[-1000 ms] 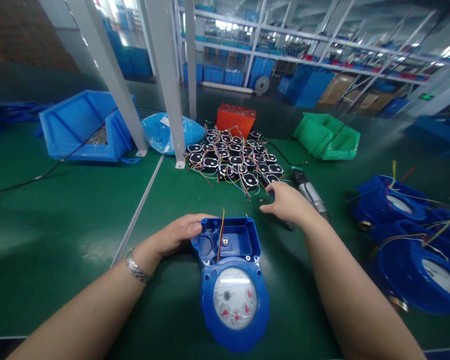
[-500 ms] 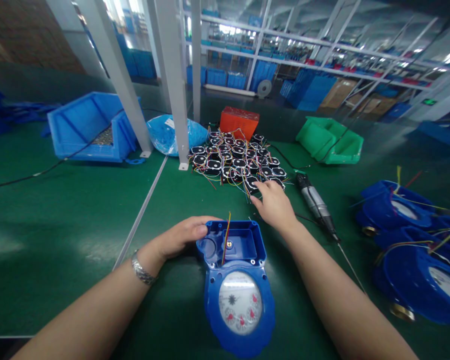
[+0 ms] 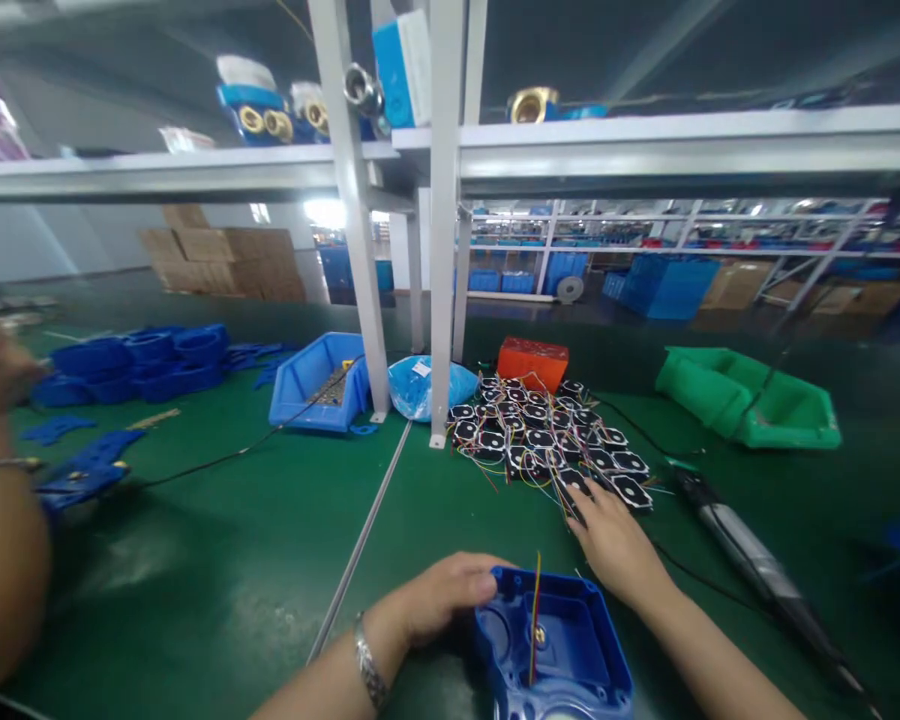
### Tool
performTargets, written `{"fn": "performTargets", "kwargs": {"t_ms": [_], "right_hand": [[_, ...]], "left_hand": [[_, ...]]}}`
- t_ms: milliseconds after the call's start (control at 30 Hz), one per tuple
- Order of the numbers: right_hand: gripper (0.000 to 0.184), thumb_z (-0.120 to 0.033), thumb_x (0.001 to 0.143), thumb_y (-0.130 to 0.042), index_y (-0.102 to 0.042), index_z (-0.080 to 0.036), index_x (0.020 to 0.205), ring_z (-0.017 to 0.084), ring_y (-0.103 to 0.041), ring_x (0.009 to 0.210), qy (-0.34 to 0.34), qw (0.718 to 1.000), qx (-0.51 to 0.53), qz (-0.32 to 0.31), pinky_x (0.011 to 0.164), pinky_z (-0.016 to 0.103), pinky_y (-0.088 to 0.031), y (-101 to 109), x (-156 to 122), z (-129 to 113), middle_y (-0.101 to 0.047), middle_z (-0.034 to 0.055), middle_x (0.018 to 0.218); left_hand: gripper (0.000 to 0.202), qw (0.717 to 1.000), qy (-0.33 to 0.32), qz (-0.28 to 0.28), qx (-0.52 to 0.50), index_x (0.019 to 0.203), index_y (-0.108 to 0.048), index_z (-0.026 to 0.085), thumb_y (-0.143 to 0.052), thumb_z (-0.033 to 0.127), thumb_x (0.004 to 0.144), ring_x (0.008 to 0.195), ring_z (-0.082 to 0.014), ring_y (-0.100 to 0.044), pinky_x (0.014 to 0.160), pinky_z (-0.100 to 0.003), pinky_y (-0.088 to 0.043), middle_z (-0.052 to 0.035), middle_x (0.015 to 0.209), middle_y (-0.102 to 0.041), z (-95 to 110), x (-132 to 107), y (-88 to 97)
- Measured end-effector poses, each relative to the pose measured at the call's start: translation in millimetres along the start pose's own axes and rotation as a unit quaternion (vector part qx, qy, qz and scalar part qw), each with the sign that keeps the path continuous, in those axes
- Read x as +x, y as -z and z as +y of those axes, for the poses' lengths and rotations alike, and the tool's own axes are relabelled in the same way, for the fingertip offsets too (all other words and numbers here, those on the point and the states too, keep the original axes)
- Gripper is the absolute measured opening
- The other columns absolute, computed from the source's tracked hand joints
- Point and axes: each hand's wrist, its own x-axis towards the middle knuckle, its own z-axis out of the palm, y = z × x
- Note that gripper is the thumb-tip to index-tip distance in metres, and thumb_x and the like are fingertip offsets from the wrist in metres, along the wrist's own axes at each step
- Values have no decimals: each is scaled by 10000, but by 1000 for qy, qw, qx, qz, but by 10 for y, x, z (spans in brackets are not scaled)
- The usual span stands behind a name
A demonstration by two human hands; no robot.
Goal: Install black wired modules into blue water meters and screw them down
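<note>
Open blue housing in the left hand, right hand at the black units

The blue housing [image 3: 566, 655] is at the lower centre of the frame, cut off by the bottom edge. It looks only part-assembled: coloured wires [image 3: 535, 605] rise from its compartment and a brass fitting [image 3: 540, 634] shows inside, but no cover is on and no black unit sits in it. The black units [image 3: 540, 438], many with loose wires, lie grouped on the table [image 3: 270, 560] right of centre.

The left hand [image 3: 450, 588] is closed on the housing's upper-left corner, thumb over the rim, the other fingers mostly hidden behind. The right hand [image 3: 621, 545] reaches to the group's near edge, fingers loosely spread, thumb slightly apart. Its fingertips are at a near unit [image 3: 574, 481]; whether they touch it, I cannot tell, and no grip shows.
</note>
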Motion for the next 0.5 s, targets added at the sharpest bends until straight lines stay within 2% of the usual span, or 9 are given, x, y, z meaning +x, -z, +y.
{"fn": "performTargets", "kwargs": {"t_ms": [167, 333, 500], "right_hand": [[503, -325, 838, -405, -392, -159, 1313, 253, -266, 1285, -14, 999, 24, -32, 1081, 372, -270, -81, 23, 46, -229, 106, 1397], [494, -350, 841, -373, -393, -206, 1313, 226, -288, 1280, 20, 998, 50, -22, 1073, 391, -288, -136, 101, 145, -252, 66, 1393], [474, -367, 823, -388, -476, -189, 1253, 243, -369, 1229, 34, 997, 63, 15, 1033, 428, -346, -177, 123, 208, -346, 74, 1343]], "left_hand": [[674, 1000, -12, 0, 7, 953, -660, 84, -646, 626, 552, 603, -104, -455, 620, -220, -361, -65, 714, -579, 1, 12, -17], [731, 1000, -14, 1, 20, 941, -665, 75, -623, 677, 528, 598, -115, -445, 628, -240, -364, -72, 700, -569, -1, 28, -3], [760, 999, -25, 23, 36, 890, -675, 78, -577, 734, 520, 586, -123, -442, 632, -258, -370, -76, 682, -570, -48, 53, 45]]}}
